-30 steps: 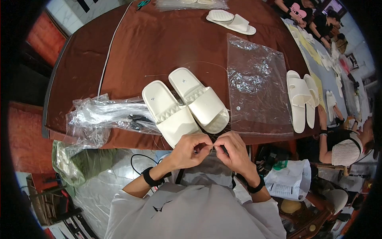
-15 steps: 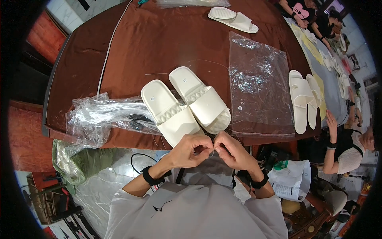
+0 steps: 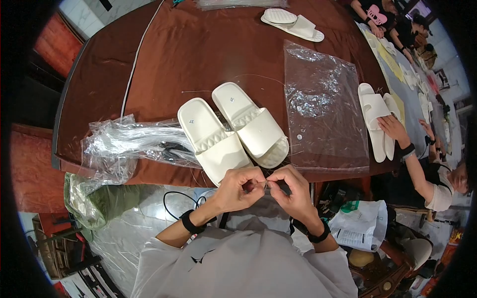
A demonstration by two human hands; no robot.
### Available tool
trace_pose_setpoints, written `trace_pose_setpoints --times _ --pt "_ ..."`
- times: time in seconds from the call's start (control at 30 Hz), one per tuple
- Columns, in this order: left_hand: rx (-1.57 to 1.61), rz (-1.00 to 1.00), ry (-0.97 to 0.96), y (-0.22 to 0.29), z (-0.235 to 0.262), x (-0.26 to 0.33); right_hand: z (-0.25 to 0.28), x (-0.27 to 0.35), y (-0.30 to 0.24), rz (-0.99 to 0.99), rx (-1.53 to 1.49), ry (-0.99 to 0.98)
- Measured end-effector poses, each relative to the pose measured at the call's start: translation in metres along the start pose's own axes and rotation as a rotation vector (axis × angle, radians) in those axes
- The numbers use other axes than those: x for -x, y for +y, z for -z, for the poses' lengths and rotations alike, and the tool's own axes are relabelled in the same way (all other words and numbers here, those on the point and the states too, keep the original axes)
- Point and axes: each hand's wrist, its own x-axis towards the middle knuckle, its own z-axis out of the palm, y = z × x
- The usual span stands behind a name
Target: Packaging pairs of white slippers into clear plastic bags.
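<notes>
My left hand (image 3: 242,188) and my right hand (image 3: 290,191) meet fingertip to fingertip just past the table's near edge, both pinched closed. Whatever is between the fingertips is too small and thin to make out. Directly beyond them lies a pair of cream slide slippers, the left slipper (image 3: 218,161) partly behind my left hand and the right slipper (image 3: 258,131) angled beside it. A bundle of clear thin plastic strands (image 3: 144,141) in a bag lies left of the slippers, its end beside the left one.
A flat clear plastic bag (image 3: 325,114) lies right of the slippers on the brown tablecloth (image 3: 184,54). Another slipper pair (image 3: 293,22) sits at the far side. At right, a co-worker's hand (image 3: 394,129) touches white slippers (image 3: 373,119). A white bag (image 3: 360,223) is below the table's right side.
The co-worker's raised hand has come down onto the slippers at the right, which have shifted slightly left. My hands stay pinched together in nearly the same place.
</notes>
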Motion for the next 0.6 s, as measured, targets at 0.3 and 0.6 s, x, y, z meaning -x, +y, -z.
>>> trace_pose_setpoints --times 0.3,0.6 --pt "0.1 0.007 0.048 0.004 -0.006 -0.002 -0.007 0.003 0.002 0.07 0.085 0.145" --pt "0.093 0.104 0.116 0.01 -0.01 0.0 -0.008 -0.003 0.004 0.194 0.192 0.178"
